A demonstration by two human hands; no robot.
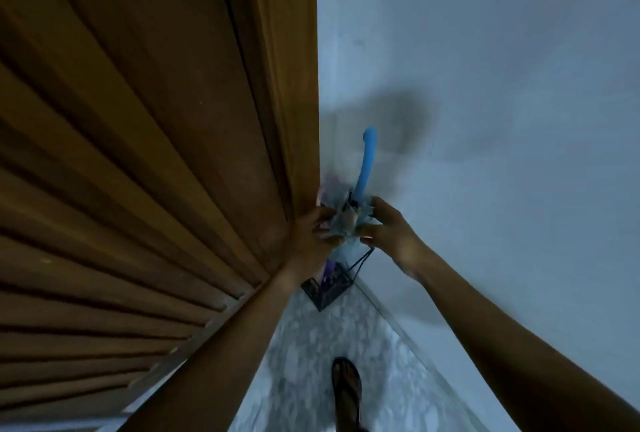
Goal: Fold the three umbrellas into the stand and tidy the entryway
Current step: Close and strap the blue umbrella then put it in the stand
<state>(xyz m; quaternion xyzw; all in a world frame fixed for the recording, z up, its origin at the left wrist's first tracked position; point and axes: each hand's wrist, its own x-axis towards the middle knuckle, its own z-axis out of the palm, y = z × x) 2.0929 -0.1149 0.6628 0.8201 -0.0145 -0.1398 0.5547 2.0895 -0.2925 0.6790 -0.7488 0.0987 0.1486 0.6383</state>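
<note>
Umbrella (365,168), blue handle up, canopy gripped by both hands (313,230) (388,229), above wire stand (329,287) holding purple umbrella (329,268)

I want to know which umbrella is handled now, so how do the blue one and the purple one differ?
The blue umbrella is gripped by both the left hand and the right hand; the purple umbrella is untouched. The blue one's handle rises above the hands, while the purple one sits lower. Both stand in the stand.
</note>
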